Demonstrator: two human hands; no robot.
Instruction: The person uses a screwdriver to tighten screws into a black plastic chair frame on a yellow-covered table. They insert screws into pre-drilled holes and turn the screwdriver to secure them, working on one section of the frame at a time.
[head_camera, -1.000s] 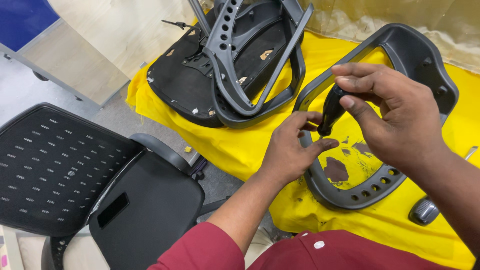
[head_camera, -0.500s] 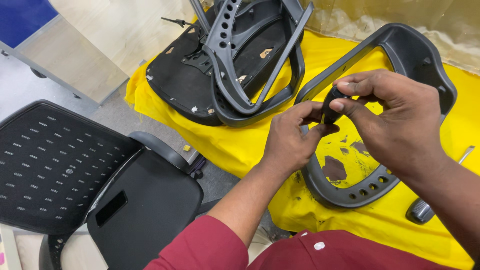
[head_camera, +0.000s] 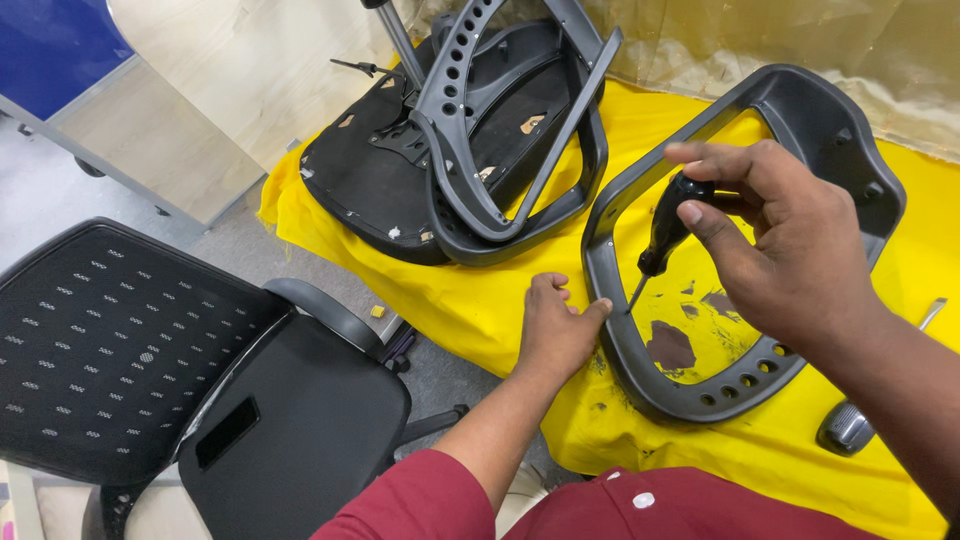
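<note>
1. Black mesh-backed office chair (head_camera: 150, 370), upright on the grey floor at the left, clear of the yellow cloth-covered table (head_camera: 480, 300); not involved, though its armrest stands near the table's near-left corner and the person's elbow.
2. Upturned black chair seat with a grey perforated plastic spine (head_camera: 470, 130), lying at the table's far-left corner and partly overhanging it; a jolt to the cloth could shift it towards the edge.
3. Left hand (head_camera: 555, 330), fingers loosely curled and holding nothing, thumb and fingertips pressed against the outer rim of the grey plastic chair-back frame (head_camera: 800, 110). The frame lies flat on the cloth, its near end close to the table's near edge.
4. Right hand (head_camera: 790, 240), fingers closed around the black-handled screwdriver (head_camera: 665, 225), whose slim tip points down at the frame's left rim, just beside the left thumb. Judged risk: if the tip skids off the smooth plastic, it may jab that thumb or tear the cloth; weak bracing would let the frame slide.
5. Silver rounded metal part (head_camera: 845, 428), near the table's near-right edge; it could roll off.
</note>
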